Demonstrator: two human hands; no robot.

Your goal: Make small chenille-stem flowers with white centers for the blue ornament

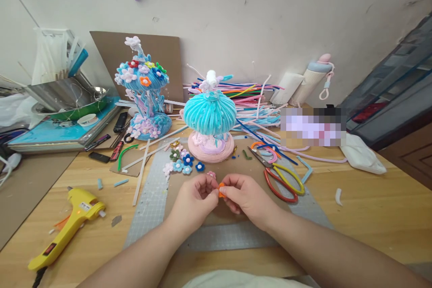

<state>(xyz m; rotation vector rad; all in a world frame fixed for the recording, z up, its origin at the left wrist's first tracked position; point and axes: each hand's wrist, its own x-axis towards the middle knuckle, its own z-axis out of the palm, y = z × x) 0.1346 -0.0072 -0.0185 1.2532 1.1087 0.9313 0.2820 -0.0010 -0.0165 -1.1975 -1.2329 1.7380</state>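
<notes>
My left hand [200, 194] and my right hand [245, 193] meet over a brown cardboard sheet [216, 216]. Between their fingertips they pinch a small orange pipe-cleaner piece [221, 190], whose full shape the fingers hide. Just beyond my hands stands a turquoise pipe-cleaner jellyfish lamp-like figure [209, 116] on a round pink base [211, 150]. Several small pipe-cleaner flowers, among them a dark blue flower [200, 166], lie left of it. A pink flower [211, 174] rests right behind my left fingers.
Left lies a yellow hot glue gun [69, 225]; right, scissors [283, 180] with red and yellow handles rest on the grey cutting mat [141, 216]. A finished-looking flowered figure [143, 85] stands back left. Pipe-cleaner bundles [256, 117], a bottle [315, 76] and a metal bowl [62, 92] line the wall.
</notes>
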